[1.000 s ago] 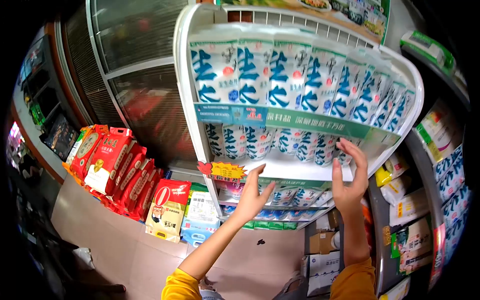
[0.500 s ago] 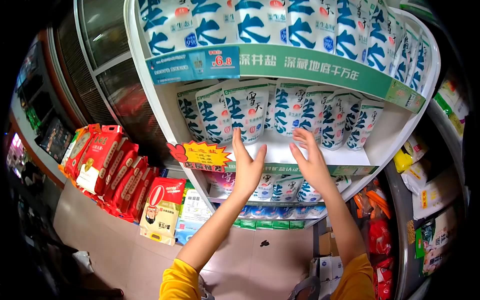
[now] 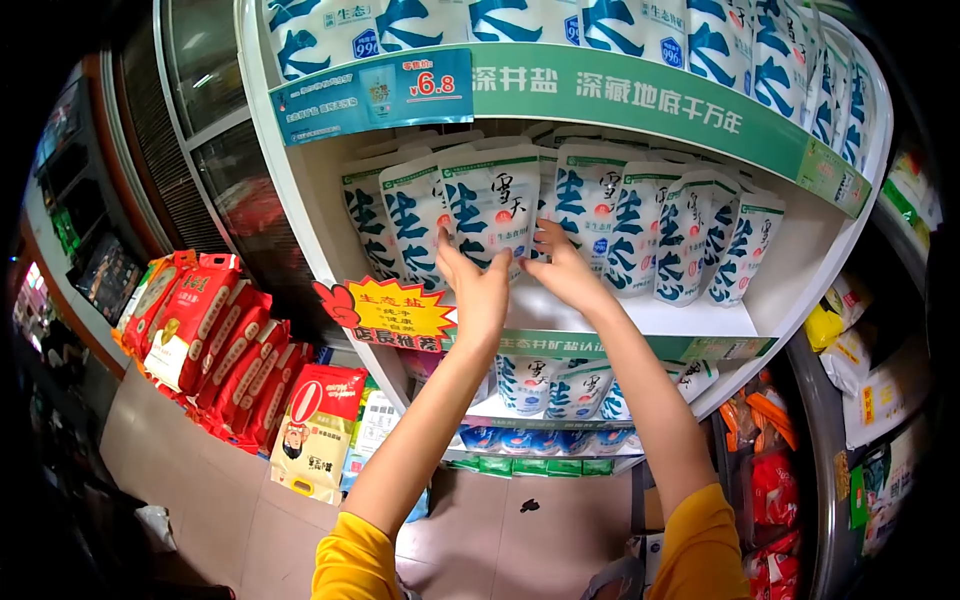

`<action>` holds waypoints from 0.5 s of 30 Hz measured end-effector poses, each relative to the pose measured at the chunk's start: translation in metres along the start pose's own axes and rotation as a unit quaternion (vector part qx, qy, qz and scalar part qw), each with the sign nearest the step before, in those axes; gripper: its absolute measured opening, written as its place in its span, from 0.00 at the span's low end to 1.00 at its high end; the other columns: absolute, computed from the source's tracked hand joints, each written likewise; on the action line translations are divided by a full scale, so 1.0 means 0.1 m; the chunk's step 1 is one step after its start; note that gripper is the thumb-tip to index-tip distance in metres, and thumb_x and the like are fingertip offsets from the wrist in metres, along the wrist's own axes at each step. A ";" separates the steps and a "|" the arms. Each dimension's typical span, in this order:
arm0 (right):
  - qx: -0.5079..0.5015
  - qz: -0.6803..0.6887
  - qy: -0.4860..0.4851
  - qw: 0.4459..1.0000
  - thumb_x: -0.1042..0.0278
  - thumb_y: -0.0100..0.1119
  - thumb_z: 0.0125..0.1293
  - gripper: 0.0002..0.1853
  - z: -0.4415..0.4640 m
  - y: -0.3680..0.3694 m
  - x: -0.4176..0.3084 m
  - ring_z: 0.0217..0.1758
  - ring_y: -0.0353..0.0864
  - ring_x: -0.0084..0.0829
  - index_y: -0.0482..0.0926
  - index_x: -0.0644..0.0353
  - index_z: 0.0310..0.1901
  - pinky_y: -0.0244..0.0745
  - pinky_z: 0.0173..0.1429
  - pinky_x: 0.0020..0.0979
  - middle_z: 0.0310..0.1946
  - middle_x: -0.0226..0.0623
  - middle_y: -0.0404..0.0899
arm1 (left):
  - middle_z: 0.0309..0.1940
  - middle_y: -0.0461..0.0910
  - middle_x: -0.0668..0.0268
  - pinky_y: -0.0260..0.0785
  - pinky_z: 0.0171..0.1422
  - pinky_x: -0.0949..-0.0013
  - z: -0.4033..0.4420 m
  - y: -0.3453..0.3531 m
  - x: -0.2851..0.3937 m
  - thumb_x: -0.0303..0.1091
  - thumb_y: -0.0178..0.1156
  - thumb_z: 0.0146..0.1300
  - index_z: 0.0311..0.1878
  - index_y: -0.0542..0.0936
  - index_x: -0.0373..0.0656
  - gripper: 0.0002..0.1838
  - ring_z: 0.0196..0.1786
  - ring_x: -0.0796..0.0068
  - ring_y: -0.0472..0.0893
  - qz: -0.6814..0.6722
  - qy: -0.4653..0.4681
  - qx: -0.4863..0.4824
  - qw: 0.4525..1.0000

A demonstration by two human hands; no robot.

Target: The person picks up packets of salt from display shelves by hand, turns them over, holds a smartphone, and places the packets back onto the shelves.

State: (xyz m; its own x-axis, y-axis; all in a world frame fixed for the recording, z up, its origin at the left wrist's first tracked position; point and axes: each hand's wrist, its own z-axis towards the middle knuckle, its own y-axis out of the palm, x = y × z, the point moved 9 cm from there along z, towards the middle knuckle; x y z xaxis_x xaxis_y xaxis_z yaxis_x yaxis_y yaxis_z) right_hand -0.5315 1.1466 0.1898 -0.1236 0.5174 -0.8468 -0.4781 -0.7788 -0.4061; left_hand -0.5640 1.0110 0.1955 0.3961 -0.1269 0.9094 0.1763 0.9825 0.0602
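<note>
Several white pouches with blue-green lettering stand on the middle shelf [image 3: 640, 316] of a white display rack. My left hand [image 3: 474, 288] is at the lower left of a front pouch [image 3: 490, 200], fingers apart, thumb in front of its bottom part. On the pouch's lower right side is my right hand [image 3: 566, 268], its fingers slightly curled and spread. The pouch stands upright between both hands, and whether the fingertips press on it is hard to tell. Another pouch [image 3: 592, 205] stands just right of it, behind my right hand.
A yellow and red promotional sign [image 3: 400, 312] sticks out at the shelf's left edge. Above runs a green shelf strip [image 3: 640, 95] with a blue price card [image 3: 375, 95]. Red bags [image 3: 195, 335] are stacked at the left. Packaged goods fill a dark shelf [image 3: 822, 430] at the right.
The view has come closer to the rack's middle shelf. Both hands have moved up and inward, from in front of the shelf to either side of the front pouch.
</note>
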 end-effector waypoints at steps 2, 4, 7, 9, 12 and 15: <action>0.011 -0.021 -0.013 1.000 0.67 0.59 0.47 0.37 0.06 0.02 -0.01 0.57 0.63 0.42 0.52 0.67 0.58 0.61 0.57 0.33 0.52 0.54 0.63 | 0.59 0.46 0.48 0.44 0.65 0.64 0.06 -0.04 -0.10 0.31 0.59 0.46 0.61 0.45 0.33 0.42 0.63 0.52 0.49 0.033 -0.004 0.019 0.999; 0.056 -0.028 -0.015 0.998 0.66 0.64 0.43 0.37 0.10 -0.03 0.01 0.55 0.65 0.42 0.57 0.69 0.54 0.62 0.56 0.33 0.50 0.54 0.64 | 0.59 0.47 0.49 0.43 0.65 0.63 0.09 -0.04 -0.14 0.30 0.59 0.46 0.60 0.46 0.32 0.41 0.62 0.52 0.50 0.025 -0.010 0.022 0.999; 0.037 0.006 -0.036 0.999 0.66 0.67 0.39 0.38 0.22 0.05 0.12 0.54 0.66 0.41 0.59 0.70 0.52 0.62 0.55 0.32 0.50 0.54 0.64 | 0.58 0.48 0.52 0.48 0.64 0.67 0.11 -0.02 -0.20 0.28 0.57 0.46 0.60 0.48 0.35 0.39 0.62 0.57 0.52 0.087 -0.024 0.029 0.995; 0.028 0.033 -0.030 0.999 0.66 0.68 0.37 0.39 0.30 0.10 0.32 0.53 0.67 0.41 0.59 0.70 0.52 0.63 0.54 0.31 0.50 0.53 0.65 | 0.57 0.48 0.52 0.48 0.64 0.67 0.10 0.00 -0.23 0.27 0.57 0.46 0.60 0.49 0.34 0.39 0.62 0.58 0.53 0.083 -0.027 0.033 0.996; 0.016 0.030 -0.034 0.999 0.65 0.69 0.34 0.38 0.27 0.03 0.29 0.50 0.70 0.40 0.62 0.69 0.50 0.65 0.52 0.30 0.47 0.50 0.69 | 0.55 0.50 0.52 0.49 0.62 0.68 0.09 0.01 -0.20 0.25 0.56 0.45 0.59 0.50 0.33 0.37 0.60 0.58 0.54 0.054 -0.026 0.034 0.998; -0.033 0.013 -0.041 0.999 0.66 0.70 0.33 0.33 0.15 -0.03 0.05 0.44 0.74 0.37 0.69 0.68 0.45 0.68 0.48 0.29 0.41 0.47 0.74 | 0.51 0.52 0.50 0.52 0.60 0.67 0.07 0.02 -0.20 0.23 0.52 0.43 0.54 0.53 0.29 0.31 0.56 0.54 0.58 0.039 -0.071 0.030 0.996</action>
State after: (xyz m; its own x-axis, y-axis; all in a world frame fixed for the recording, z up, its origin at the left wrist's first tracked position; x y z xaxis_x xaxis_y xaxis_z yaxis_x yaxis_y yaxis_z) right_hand -0.5437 1.1565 0.1912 -0.2081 0.5213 -0.8277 -0.4156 -0.8131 -0.4076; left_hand -0.5775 1.0162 0.1805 0.2741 -0.0328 0.9611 0.0944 0.9955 0.0070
